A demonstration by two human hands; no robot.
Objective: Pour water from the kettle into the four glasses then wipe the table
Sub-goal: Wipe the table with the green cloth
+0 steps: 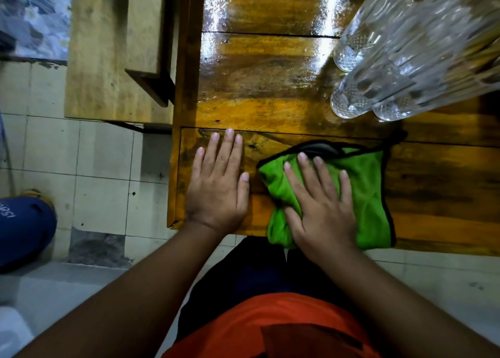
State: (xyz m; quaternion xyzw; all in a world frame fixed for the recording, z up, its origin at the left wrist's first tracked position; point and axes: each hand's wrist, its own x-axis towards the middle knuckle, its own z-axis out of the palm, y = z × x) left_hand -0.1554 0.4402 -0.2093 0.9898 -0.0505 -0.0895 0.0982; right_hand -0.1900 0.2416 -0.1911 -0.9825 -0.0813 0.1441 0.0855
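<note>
A green cloth [370, 189] with a black hem lies crumpled on the near edge of the wooden table [270, 103]. My right hand [319, 208] presses flat on the cloth, fingers spread. Just left of it, my left hand [219, 184] rests palm down on the bare wood near the table's left corner, holding nothing. Several clear patterned glasses [400, 60] stand together at the far right of the table. The table's far part looks wet and shiny. No kettle is in view.
A wooden bench or stool [108, 60] stands to the left of the table on a tiled floor [102, 168]. A blue object [24, 233] lies on the floor at the left edge.
</note>
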